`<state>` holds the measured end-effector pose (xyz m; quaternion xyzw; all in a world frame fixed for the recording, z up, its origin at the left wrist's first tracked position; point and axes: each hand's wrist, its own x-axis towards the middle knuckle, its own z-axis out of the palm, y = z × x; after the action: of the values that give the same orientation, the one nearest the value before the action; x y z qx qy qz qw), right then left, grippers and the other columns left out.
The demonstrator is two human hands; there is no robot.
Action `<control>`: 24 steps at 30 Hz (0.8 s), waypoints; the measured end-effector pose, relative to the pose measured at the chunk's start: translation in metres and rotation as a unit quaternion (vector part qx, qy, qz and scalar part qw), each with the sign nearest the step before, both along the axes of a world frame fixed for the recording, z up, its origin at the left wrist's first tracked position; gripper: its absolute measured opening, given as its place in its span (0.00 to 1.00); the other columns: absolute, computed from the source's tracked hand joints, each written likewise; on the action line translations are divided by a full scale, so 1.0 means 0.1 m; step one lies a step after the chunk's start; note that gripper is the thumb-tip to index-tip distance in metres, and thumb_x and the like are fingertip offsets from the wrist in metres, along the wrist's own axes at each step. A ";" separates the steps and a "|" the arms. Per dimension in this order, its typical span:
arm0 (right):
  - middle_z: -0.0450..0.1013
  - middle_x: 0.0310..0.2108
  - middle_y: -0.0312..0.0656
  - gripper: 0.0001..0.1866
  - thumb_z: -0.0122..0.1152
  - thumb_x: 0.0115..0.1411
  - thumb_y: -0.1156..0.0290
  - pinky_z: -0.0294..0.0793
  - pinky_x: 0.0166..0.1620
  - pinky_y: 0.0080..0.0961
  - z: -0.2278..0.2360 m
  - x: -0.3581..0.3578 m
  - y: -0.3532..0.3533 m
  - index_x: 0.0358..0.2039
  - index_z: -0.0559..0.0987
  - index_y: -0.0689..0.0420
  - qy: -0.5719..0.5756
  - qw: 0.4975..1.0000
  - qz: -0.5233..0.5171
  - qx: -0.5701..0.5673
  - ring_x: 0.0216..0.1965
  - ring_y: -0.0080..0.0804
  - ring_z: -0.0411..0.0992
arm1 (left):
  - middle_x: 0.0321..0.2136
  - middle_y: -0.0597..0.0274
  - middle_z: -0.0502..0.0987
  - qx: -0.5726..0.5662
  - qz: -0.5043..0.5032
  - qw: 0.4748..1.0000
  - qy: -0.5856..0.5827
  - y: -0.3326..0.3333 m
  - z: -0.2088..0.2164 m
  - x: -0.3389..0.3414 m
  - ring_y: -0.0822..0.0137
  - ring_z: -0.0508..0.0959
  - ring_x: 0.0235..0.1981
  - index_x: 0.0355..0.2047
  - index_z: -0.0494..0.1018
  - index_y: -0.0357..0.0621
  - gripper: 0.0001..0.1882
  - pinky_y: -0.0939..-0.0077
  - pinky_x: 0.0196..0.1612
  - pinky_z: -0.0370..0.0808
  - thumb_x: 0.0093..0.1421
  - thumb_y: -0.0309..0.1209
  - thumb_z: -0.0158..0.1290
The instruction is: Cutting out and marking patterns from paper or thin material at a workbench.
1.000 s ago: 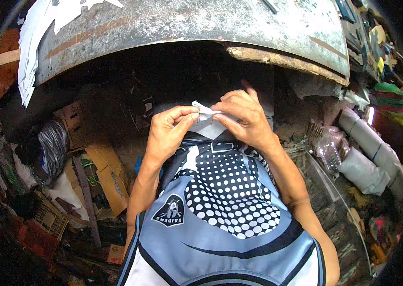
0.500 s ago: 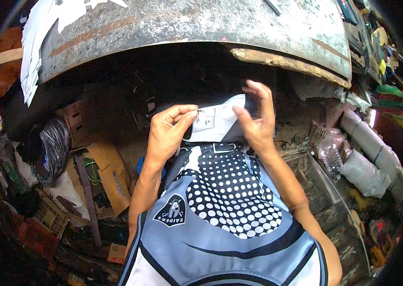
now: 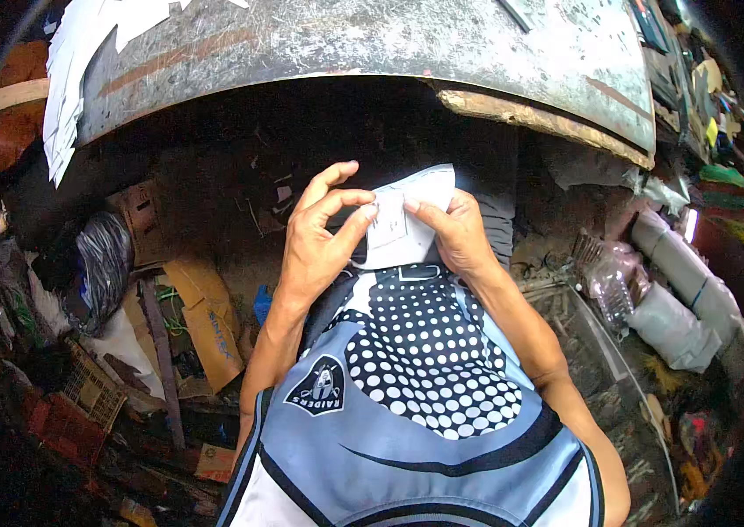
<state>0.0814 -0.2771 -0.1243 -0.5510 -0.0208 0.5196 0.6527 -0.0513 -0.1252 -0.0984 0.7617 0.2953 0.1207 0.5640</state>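
Over my lap is a white cut-out sheet, stiff-looking, with thin dark lines and small marks on its face. Its upper edge slants up to the right. My right hand grips its right side, thumb flat on the front and fingers behind it, mostly hidden. At the left edge, the thumb and a finger of my left hand pinch the sheet, while another finger stands raised. Whether something small lies in that pinch is too fine to make out.
Above my hands runs a scratched metal-topped workbench with a broken wooden edge. Jagged white sheets overhang its left end. An opened cardboard box and a dark plastic bag lie at left; wrapped rolls lie at right.
My right hand, blurred and opened beside the sheet before, has closed on its right side. The sheet now tilts more upright. A finger of my left hand has lifted away.
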 end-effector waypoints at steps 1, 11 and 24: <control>0.81 0.35 0.41 0.12 0.66 0.60 0.70 0.78 0.37 0.20 0.02 -0.01 0.01 0.40 0.81 0.64 0.001 1.000 0.001 -0.001 0.33 0.23 0.78 | 0.52 0.54 0.76 -0.010 -0.014 1.000 -0.010 0.00 0.05 0.03 0.61 0.77 0.51 0.39 0.80 0.35 0.10 0.71 0.55 0.72 0.57 0.23 0.61; 0.80 0.32 0.39 0.10 0.65 0.60 0.69 0.77 0.35 0.18 0.10 -0.03 0.00 0.38 0.81 0.63 -0.032 0.999 0.026 -0.018 0.31 0.21 0.77 | 0.46 0.50 0.81 -0.029 -0.091 0.995 -0.005 0.00 -0.01 0.10 0.61 0.80 0.49 0.45 0.80 0.35 0.14 0.70 0.54 0.74 0.58 0.24 0.59; 0.80 0.31 0.38 0.09 0.65 0.61 0.68 0.76 0.33 0.18 0.19 -0.04 0.03 0.36 0.82 0.62 -0.094 0.993 0.044 -0.054 0.29 0.19 0.76 | 0.44 0.54 0.82 -0.100 -0.051 0.994 0.004 -0.03 0.00 0.10 0.66 0.80 0.46 0.42 0.81 0.37 0.10 0.73 0.50 0.75 0.60 0.26 0.59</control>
<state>0.0777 -0.2745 -0.1057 -0.6307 -0.0780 0.4938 0.5936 -0.0409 -0.1285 -0.0988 0.7158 0.2692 0.0584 0.6417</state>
